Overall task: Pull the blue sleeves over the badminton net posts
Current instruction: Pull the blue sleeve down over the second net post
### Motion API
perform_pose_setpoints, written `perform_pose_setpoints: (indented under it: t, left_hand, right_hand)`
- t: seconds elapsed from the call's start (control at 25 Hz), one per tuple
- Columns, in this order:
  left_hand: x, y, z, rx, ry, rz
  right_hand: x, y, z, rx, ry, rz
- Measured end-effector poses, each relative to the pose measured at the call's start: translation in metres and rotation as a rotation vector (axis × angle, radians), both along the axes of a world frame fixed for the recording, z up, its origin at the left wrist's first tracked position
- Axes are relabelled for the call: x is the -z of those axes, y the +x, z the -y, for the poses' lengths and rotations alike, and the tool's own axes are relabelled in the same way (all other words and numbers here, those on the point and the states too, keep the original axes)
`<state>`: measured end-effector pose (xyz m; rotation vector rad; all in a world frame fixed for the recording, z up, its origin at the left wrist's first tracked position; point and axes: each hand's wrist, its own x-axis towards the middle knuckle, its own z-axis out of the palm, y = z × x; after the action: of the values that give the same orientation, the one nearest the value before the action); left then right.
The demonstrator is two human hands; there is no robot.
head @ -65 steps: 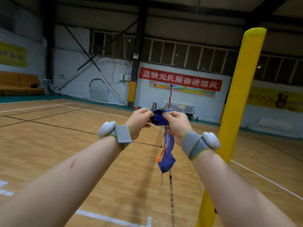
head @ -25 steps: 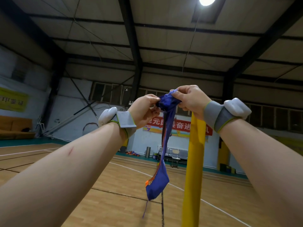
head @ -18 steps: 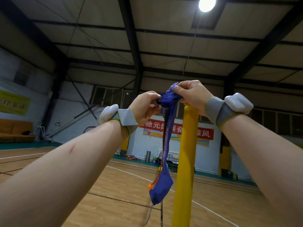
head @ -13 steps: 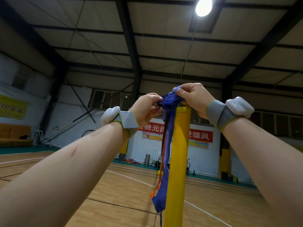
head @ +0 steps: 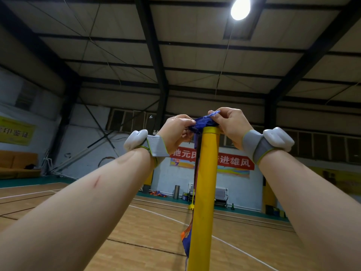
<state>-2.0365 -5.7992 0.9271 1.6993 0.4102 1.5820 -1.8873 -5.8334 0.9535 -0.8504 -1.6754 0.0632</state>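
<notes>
Both hands, left [head: 176, 132] and right [head: 231, 123], pinch the sleeve [head: 203, 122] bunched right at the top of the post [head: 205, 192], rest dangling behind it.

Red banner [head: 234, 162], white characters: 驰元氏 … 进雄风, middle covered. Yellow sign [head: 16, 132] at far left, dark characters: 印鉴证, blurry, start cut off.

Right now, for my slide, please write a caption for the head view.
Left hand and right hand pinch the blue sleeve at the top of the yellow post.
</notes>
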Motion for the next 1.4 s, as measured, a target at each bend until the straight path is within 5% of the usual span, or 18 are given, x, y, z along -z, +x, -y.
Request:
perform_pose_setpoints:
  t: [0.56, 0.76, 1.12, 1.4]
  left_hand:
    - [-0.003, 0.005, 0.001, -0.031, 0.023, -0.077]
    - [0.007, -0.002, 0.003, -0.082, 0.147, -0.247]
    - [0.020, 0.014, 0.011, -0.322, 0.349, -0.209]
    - [0.034, 0.017, 0.017, -0.368, 0.327, -0.151]
  right_hand:
    - [0.012, 0.014, -0.010, -0.017, -0.001, 0.003]
    - [0.021, 0.018, -0.003, -0.034, 0.009, 0.067]
    - [0.045, 0.012, 0.005, -0.194, 0.130, -0.216]
    - [0.062, 0.005, 0.002, -0.234, 0.190, -0.356]
